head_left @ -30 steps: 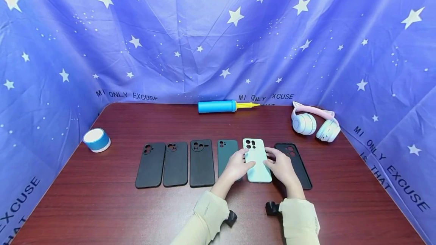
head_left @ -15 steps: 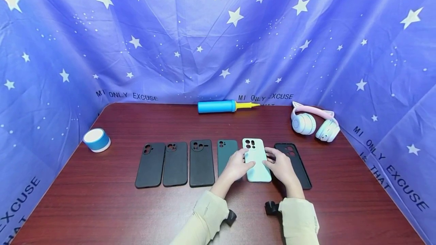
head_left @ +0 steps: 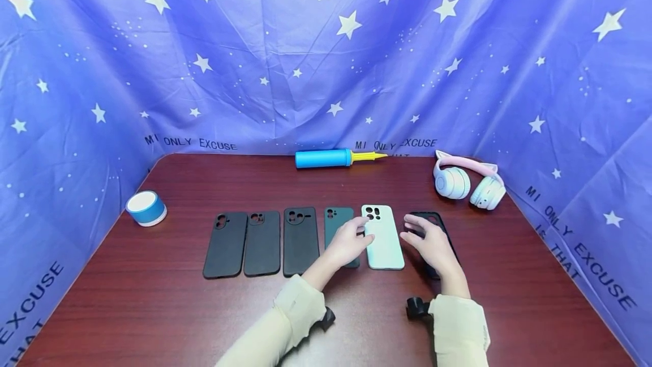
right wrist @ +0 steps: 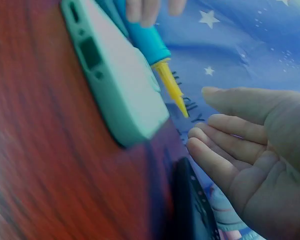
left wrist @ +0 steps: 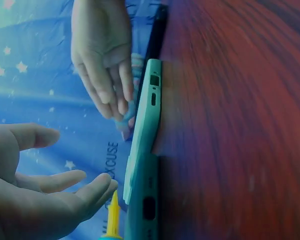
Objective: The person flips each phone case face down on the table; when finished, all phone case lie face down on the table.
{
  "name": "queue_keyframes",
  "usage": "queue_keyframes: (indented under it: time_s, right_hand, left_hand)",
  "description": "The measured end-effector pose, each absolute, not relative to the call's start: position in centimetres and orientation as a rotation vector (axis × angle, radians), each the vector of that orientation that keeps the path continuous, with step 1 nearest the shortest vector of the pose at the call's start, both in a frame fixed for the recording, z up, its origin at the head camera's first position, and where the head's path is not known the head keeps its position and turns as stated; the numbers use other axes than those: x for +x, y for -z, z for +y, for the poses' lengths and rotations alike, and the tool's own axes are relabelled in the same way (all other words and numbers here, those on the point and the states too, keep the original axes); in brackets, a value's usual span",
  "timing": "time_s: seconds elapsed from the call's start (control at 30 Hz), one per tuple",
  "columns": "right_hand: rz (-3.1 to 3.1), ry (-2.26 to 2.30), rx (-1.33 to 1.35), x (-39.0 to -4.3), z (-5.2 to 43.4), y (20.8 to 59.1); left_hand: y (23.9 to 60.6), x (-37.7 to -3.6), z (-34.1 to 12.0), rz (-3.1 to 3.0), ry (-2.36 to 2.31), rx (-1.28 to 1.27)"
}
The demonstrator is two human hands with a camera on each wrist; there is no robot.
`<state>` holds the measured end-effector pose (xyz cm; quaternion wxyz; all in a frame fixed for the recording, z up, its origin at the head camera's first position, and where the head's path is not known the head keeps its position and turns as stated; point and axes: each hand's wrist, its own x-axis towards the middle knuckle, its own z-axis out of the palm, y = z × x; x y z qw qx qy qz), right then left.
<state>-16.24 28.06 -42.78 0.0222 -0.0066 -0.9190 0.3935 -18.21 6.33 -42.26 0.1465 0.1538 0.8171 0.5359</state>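
A mint-green phone case (head_left: pixel 385 242) lies flat on the table, camera cutouts at its far end. My left hand (head_left: pixel 347 242) hovers over its left edge and over the dark green phone case (head_left: pixel 333 222), partly hiding both; its fingers are relaxed and hold nothing. To the right of the mint case, my right hand (head_left: pixel 432 243) is raised over a black phone case (head_left: pixel 442 225) and covers much of it. In the right wrist view the fingers (right wrist: pixel 215 160) are spread loosely, apart from the mint case. The left wrist view shows both hands off the cases.
Three black phone cases, left (head_left: pixel 224 245), middle (head_left: pixel 262 245) and right (head_left: pixel 300 245), continue the row leftward. A blue hand pump (head_left: pixel 323 158) with a yellow nozzle lies at the back. Cat-ear headphones (head_left: pixel 453 183) sit back right, a blue-and-white cylinder (head_left: pixel 146 208) at left.
Both hands held the mint case's sides before; they have now let go. The right hand has moved right over the black case, and the left hand has lifted slightly leftward.
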Motion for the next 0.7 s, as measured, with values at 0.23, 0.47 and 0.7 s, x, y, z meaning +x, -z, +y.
queue_keyframes:
  time_s: [0.23, 0.47, 0.7]
  right_hand:
    - [-2.807, -1.246, -0.020, -15.8, 30.6, 41.6]
    - [-2.795, -1.224, -0.031, -15.1, 33.2, 41.2]
    - [-2.863, -1.143, -0.097, -14.2, 35.3, 41.5]
  left_hand:
    - [41.7, -18.1, 6.6, 2.399, -1.430, 0.687]
    - [42.0, -17.9, 7.8, 2.375, -1.370, 0.810]
    - [41.6, -18.1, 9.9, 2.316, -1.361, 0.761]
